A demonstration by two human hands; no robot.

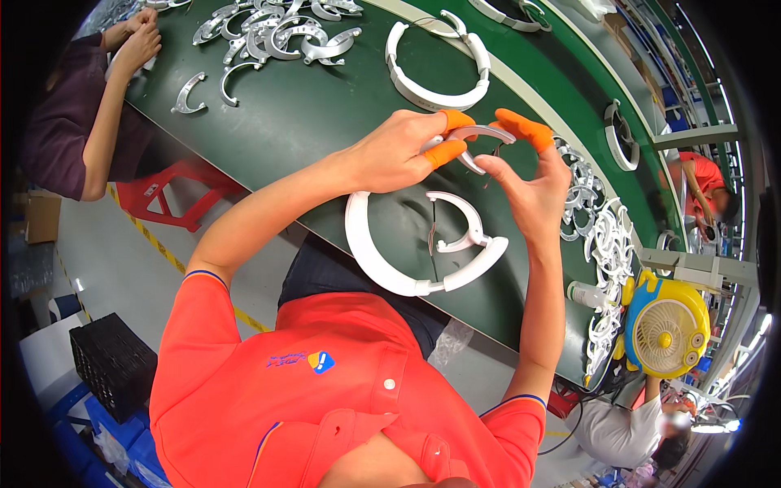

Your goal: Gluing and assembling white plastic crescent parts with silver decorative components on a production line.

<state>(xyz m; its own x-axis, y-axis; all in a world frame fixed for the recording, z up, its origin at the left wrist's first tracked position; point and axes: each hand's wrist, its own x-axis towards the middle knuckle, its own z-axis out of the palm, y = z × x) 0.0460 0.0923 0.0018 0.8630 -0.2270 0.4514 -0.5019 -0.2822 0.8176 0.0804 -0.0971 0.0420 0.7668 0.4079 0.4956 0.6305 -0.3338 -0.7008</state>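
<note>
Above the green worktable (pixel 342 102) both my hands are raised, with orange finger covers on some fingers. My left hand (pixel 390 154) pinches a small curved silver headphone bracket (pixel 486 131). A thin dark wire hangs from the bracket's far end. My right hand (pixel 537 191) closes around that end with thumb and covered fingers; its exact contact is partly hidden. Below my hands, near the table's front edge, lies a white headphone headband (pixel 370 252) with a curved bracket joined to one end and a thin wire across it. Another white headband (pixel 443 99) lies just beyond my hands.
Loose silver brackets (pixel 281 37) are heaped at the far left. White brackets (pixel 610 244) line the right edge, near a yellow-and-blue fan (pixel 665 329). A green conveyor (pixel 582 89) runs behind, carrying a headband (pixel 621 138). A co-worker (pixel 69 122) sits left by a red stool (pixel 175 195).
</note>
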